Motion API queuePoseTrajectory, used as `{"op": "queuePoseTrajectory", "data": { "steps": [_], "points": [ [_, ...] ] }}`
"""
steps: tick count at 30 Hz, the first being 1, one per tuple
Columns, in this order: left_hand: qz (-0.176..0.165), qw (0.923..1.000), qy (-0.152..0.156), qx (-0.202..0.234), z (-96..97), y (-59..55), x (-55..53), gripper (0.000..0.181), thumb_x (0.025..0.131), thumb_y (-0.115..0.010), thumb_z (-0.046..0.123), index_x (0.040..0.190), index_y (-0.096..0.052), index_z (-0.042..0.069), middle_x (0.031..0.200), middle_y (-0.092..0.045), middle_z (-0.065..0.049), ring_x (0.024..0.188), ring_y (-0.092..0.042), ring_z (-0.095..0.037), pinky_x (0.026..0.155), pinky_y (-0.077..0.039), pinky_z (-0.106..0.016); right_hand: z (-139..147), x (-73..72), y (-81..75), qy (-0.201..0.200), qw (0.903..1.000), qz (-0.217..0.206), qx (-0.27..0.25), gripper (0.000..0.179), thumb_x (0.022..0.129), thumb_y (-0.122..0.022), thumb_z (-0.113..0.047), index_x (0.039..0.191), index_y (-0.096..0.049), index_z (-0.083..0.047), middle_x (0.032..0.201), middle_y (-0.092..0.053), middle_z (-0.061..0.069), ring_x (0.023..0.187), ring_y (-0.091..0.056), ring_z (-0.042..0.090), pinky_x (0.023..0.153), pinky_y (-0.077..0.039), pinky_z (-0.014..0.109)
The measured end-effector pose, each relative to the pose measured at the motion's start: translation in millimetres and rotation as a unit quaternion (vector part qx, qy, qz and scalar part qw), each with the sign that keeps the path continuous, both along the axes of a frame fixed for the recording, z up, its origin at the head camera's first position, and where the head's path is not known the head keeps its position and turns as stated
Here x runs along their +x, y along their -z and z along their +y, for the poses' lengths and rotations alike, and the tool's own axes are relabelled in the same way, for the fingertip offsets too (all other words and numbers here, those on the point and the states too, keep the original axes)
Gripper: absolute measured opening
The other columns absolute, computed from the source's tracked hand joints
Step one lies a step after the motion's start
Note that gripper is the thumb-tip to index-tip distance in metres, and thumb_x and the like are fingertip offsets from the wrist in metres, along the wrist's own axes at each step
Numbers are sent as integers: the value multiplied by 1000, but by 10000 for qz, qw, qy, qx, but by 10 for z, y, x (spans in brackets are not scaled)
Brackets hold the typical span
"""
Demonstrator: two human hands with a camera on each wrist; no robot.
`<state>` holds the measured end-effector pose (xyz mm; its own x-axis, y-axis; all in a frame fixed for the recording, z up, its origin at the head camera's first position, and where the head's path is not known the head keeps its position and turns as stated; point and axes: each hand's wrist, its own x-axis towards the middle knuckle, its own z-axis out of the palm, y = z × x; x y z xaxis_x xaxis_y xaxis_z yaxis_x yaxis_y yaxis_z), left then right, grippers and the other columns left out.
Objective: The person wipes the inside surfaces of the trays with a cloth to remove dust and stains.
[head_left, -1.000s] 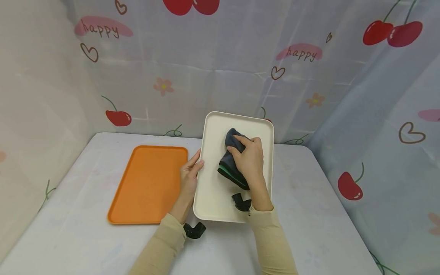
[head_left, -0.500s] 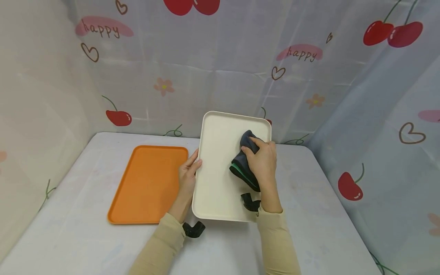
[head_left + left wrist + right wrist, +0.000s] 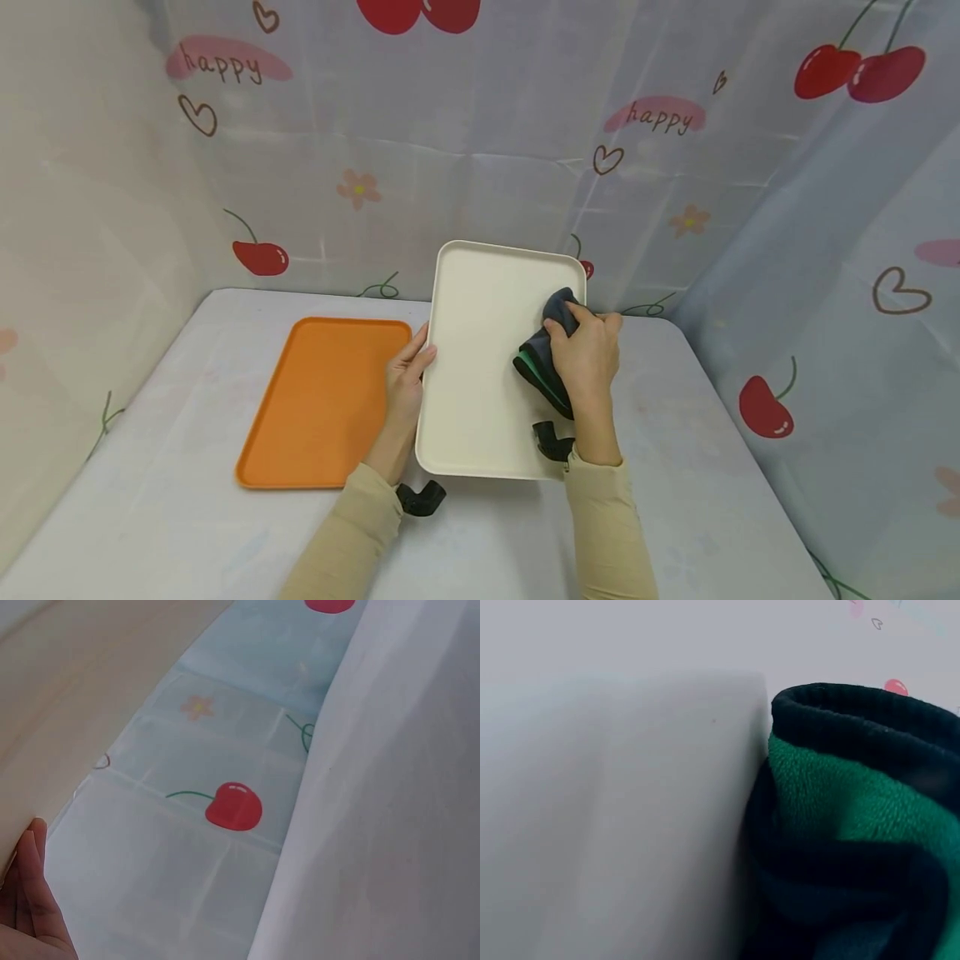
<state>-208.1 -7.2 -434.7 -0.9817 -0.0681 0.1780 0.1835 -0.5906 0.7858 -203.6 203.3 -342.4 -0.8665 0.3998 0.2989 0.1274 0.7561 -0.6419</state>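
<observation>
A cream rectangular tray (image 3: 480, 375) is held tilted up over the table, its face toward me. My left hand (image 3: 406, 383) grips its left edge, thumb on the front; in the left wrist view the fingers (image 3: 34, 889) show behind the tray's underside (image 3: 75, 697). Bunched in my right hand (image 3: 588, 358) is a folded cloth (image 3: 536, 362), dark grey-blue with black trim and a green lining. It lies against the tray face near the right edge. Close up in the right wrist view, the cloth's green pile (image 3: 817, 791) folds beside the pale tray surface (image 3: 652, 825).
An orange tray (image 3: 322, 408) lies flat on the white table (image 3: 675, 500), left of the cream one. Behind and to the right hang curtains (image 3: 480, 100) printed with cherries. A black wrist mount (image 3: 422, 498) sits below my left wrist, another (image 3: 553, 442) by the right.
My right hand has slid the cloth rightward across the tray, from near its middle to its right edge. The cream tray, with my left hand, has shifted slightly left.
</observation>
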Motion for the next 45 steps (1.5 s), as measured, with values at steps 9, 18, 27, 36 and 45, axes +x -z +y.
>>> {"op": "queuePoseTrajectory", "data": {
  "steps": [9,18,27,36,45],
  "points": [
    [13,9999,115,52,3,-2,3,45,96,-51,-1,142,-48,-2,133,-63,-5,101,-69,-8,83,-58,-23,44,3,38,49,9998,-10,-217,52,91,-68,-33,136,-59,-8,128,-43,26,112,-48,40,88,-48,58],
    [21,9999,159,22,14,-17,23,46,96,-50,0,142,-46,-2,140,-56,-8,106,-68,-7,84,-57,-22,40,25,74,-1,9996,211,-167,53,90,-69,-32,136,-59,-7,127,-44,25,112,-47,38,87,-48,56],
    [72,9998,196,55,16,-6,11,46,96,-51,0,142,-46,-2,139,-58,-6,106,-67,-7,85,-57,-23,-14,51,87,-131,9992,375,29,53,91,-68,-33,135,-59,-5,125,-45,26,110,-47,38,86,-49,55],
    [39,9993,377,42,28,15,16,47,97,-52,2,144,-45,0,139,-58,-5,107,-67,-8,85,-58,-23,-154,63,101,-415,9983,340,244,53,91,-68,-36,135,-60,-8,124,-46,27,103,-53,39,82,-51,54],
    [51,9994,345,61,48,26,20,47,98,-51,2,144,-44,0,147,-48,-12,112,-65,-7,88,-57,-24,-334,62,93,-721,9944,471,617,49,91,-70,-33,132,-62,-8,120,-49,26,96,-58,38,77,-54,51]
  ]
}}
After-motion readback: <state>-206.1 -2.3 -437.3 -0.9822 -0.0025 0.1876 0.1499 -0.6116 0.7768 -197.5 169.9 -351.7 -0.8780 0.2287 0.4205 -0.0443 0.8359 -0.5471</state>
